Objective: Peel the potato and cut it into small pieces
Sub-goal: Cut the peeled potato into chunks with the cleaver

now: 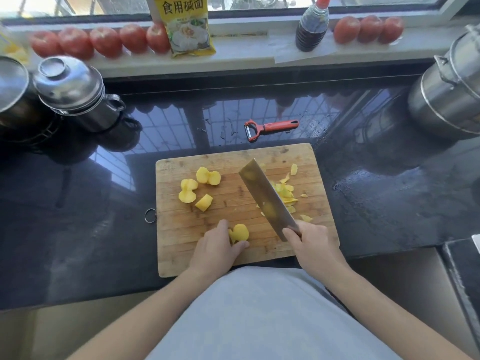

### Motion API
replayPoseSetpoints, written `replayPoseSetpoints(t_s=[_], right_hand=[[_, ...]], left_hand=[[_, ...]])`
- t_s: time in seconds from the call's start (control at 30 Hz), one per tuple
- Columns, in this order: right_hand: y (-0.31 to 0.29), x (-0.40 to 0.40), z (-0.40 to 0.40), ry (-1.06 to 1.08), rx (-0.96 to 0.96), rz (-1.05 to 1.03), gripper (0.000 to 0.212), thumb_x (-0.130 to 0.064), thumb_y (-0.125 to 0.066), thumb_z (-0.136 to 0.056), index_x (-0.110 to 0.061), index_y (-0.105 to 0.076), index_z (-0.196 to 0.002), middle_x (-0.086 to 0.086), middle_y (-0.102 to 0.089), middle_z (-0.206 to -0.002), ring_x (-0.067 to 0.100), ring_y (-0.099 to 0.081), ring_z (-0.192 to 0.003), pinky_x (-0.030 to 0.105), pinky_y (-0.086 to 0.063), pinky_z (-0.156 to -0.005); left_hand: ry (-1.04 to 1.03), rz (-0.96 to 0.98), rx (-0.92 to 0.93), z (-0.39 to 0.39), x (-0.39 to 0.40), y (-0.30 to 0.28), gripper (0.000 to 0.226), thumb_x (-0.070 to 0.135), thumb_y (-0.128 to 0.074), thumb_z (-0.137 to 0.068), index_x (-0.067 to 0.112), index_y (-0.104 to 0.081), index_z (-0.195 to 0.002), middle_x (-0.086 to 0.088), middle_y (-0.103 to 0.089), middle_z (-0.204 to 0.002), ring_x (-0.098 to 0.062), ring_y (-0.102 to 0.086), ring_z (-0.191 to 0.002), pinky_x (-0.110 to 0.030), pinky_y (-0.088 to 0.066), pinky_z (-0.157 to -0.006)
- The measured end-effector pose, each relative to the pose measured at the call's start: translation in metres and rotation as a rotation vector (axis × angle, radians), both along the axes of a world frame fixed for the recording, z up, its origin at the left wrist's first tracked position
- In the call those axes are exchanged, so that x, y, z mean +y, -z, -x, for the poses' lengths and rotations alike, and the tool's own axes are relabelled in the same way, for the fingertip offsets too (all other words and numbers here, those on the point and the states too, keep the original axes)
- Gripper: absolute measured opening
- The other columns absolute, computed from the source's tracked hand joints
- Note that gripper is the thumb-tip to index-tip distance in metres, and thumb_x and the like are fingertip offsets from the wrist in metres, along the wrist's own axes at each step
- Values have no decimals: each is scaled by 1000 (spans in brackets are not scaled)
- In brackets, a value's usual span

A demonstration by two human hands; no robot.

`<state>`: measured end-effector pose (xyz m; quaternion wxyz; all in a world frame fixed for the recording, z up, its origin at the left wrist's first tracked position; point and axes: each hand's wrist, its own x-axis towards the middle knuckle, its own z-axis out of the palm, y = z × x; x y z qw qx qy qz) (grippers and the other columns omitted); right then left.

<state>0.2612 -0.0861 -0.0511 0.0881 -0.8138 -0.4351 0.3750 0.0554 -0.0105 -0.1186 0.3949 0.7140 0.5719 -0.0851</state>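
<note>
Pinching a lumpy yellow potato piece [239,233], left hand [217,249]; right hand [310,244] grips steel cleaver [265,196] (broad, rectangular)

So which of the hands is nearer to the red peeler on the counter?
Right. The right hand, gripping the cleaver, lies below the peeler and slightly right of it; the left hand sits farther down-left, holding a potato piece.

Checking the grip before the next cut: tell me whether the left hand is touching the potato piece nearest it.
Touching. The head view shows the left hand with fingers curled against the potato piece, no gap visible.
</note>
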Motion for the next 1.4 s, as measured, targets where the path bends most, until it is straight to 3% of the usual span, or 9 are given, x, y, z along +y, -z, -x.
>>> replayPoseSetpoints(t_s=[0.13,0.23,0.37,0.47,0.53,0.6,0.7,1.17,1.4], right_hand=[[-4,-5,12,-145,-29,-3,25,-34,-46,-104,-18,-57,-90,0,-62,-76,25,-59,-72,39,-47,-63],[-4,-8,21,-299,-92,29,24,-34,-41,-106,-21,-45,-86,8,-64,-80,32,-60,-75,41,-47,-62],[3,-12,20,-487,-212,42,22,-34,-36,-106,-21,-45,-92,7,-66,-82,39,-63,-76,42,-45,-60],[7,-16,19,-540,-251,42,21,-33,-37,-106,-20,-41,-90,6,-65,-78,40,-63,-74,39,-37,-56],[8,-19,17,-558,-263,34,22,-32,-40,-106,-19,-44,-89,8,-67,-78,41,-64,-72,39,-39,-56],[8,-21,17,-570,-279,56,23,-32,-39,-106,-16,-50,-93,8,-68,-79,40,-65,-74,38,-41,-57],[6,-22,18,-566,-302,131,26,-34,-35,-107,-16,-53,-102,9,-70,-90,39,-66,-85,38,-39,-61],[12,-22,16,-569,-323,233,30,-36,-34,-107,-15,-54,-110,11,-71,-101,37,-67,-94,37,-44,-68],[18,-17,21,-551,-293,274,16,-27,-36,-106,-16,-43,-96,11,-69,-97,36,-65,-91,37,-40,-64]], left_hand=[[-180,122,-100,8,-12,1,32,43,-71,-96,31,-52,-120,13,-61,-92,-2,-53,-88,-33,-47,-72],[-206,76,-110,6,-14,3,31,44,-71,-96,32,-54,-119,17,-59,-91,-5,-53,-86,-31,-45,-70],[-262,74,-135,3,-16,4,34,43,-73,-95,33,-53,-120,16,-61,-89,-9,-59,-87,-32,-46,-70],[-402,138,-210,4,-17,6,33,40,-75,-93,29,-50,-111,8,-66,-92,-17,-64,-90,-35,-48,-72],[-543,186,-271,5,-18,7,25,37,-70,-97,23,-49,-100,-4,-71,-93,-25,-70,-85,-40,-54,-69],[-680,321,-352,2,-16,7,24,31,-62,-103,12,-52,-92,-16,-74,-86,-31,-72,-71,-45,-60,-65],[-795,620,-476,-6,-12,3,27,25,-53,-109,5,-55,-89,-15,-62,-68,-28,-60,-55,-34,-47,-50],[-667,598,-388,-9,-9,2,29,27,-49,-111,8,-59,-91,-15,-72,-82,-26,-64,-63,-32,-48,-56],[-575,567,-302,-11,-3,-1,30,29,-47,-110,8,-59,-93,-18,-78,-93,-29,-71,-66,-41,-59,-68]])
